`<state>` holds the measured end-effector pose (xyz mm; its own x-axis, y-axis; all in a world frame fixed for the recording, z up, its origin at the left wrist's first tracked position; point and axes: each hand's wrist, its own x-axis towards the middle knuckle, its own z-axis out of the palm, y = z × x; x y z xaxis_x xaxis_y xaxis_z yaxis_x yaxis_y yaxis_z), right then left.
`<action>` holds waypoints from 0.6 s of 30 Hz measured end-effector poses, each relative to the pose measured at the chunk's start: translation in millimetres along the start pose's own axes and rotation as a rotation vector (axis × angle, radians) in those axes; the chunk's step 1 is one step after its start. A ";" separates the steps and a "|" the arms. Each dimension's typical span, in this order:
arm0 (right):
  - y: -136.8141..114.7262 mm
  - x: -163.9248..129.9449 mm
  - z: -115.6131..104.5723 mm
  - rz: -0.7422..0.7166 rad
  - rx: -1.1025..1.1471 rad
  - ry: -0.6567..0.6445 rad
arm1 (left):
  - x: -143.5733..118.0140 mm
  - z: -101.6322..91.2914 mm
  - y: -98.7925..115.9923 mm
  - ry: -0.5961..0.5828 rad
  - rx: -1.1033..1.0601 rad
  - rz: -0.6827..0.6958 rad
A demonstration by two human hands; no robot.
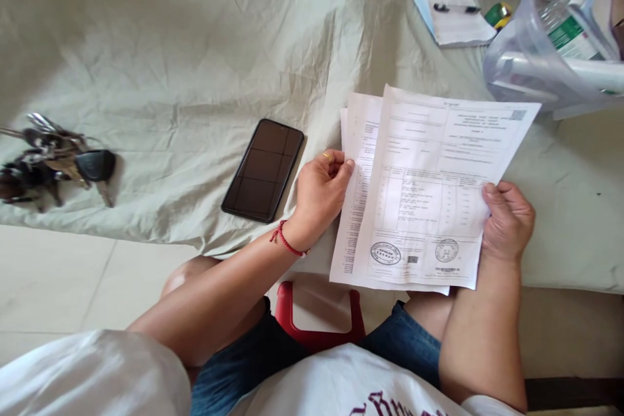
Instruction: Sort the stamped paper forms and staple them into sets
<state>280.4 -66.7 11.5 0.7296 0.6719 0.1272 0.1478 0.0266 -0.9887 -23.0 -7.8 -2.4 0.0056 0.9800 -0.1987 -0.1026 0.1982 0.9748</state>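
L hand (325, 182): grip narrow, thumb + forefinger pinching L edge of the rear sheets (358, 221). R hand (507, 221): thumb on front of the top sheet (419, 149) at its R edge, other fingers bent behind; can't tell if R grip also has the rear sheets, their R edges are hidden. Papers held up in front of the body, over the near edge of the surface (195, 45). Top sheet sits askew, offset to the R, covering most of the pg behind.

To handle well, I'd say: light pinch at the margins, thumbs off the print & the stamps near the bottom; hold both sides level so the stack doesn't sag; slide L thumb + forefinger to part one pg at a time, w/ R hand steadying the rest. Thin paper prob. creases if squeezed or pulled hard.

Containers: clear plastic tub (504, 36), far R, beyond the papers. In it: a bottle w/ green label (575, 39), plus white papers; anything deeper is hard to make out. Just beside it, a notepad (461, 29) and a green/yellow item, prob. a tape measure (498, 15). Phone (263, 169) lies near L hand, keys (95, 166) far L.
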 end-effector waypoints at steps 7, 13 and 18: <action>-3.2 -4.6 -4.5 -0.054 -0.050 -0.022 | -1.7 -0.5 2.2 0.007 0.107 0.035; -8.9 -7.0 -6.4 -0.070 -0.052 -0.030 | -2.2 -0.6 2.8 -0.003 0.168 0.065; -7.9 -9.4 -6.4 -0.072 -0.081 -0.071 | -4.3 1.8 -2.6 -0.011 0.189 0.090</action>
<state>276.6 -78.0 18.6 0.6666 0.7212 0.1884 0.2533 0.0186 -0.9672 -20.9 -12.5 -3.9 0.0160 0.9939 -0.1095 0.0854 0.1077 0.9905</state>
